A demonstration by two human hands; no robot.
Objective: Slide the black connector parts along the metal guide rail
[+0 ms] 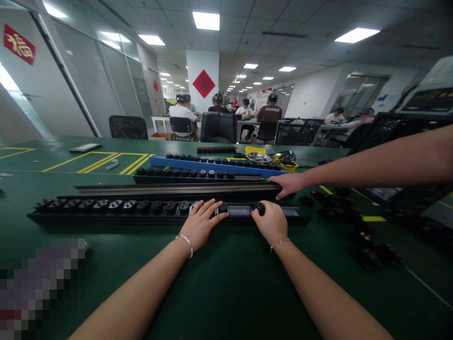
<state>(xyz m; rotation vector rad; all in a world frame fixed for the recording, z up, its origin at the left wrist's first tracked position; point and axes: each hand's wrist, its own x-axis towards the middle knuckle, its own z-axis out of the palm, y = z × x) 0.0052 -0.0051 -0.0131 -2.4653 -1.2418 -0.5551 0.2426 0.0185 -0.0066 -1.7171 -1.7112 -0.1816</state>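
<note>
A long black rail (106,216) lies across the table in front of me, with a row of round black plug modules (143,206) seated along it. Some of these carry metal prongs. My left hand (200,223) rests flat over the row, fingers stretched out and touching the modules at the row's right end. Beyond its fingertips, a bare grey stretch of channel (239,211) shows. My right hand (272,221) pinches one black plug module (261,208) at the channel's right part; the fingers partly hide it.
Behind are another dark rail (170,190) and a blue rail (212,165) with more modules. A co-worker's hand (285,183) grips the dark rail from the right. Loose black parts (336,205) lie at right; a metal dish (258,157) stands farther back. People sit beyond.
</note>
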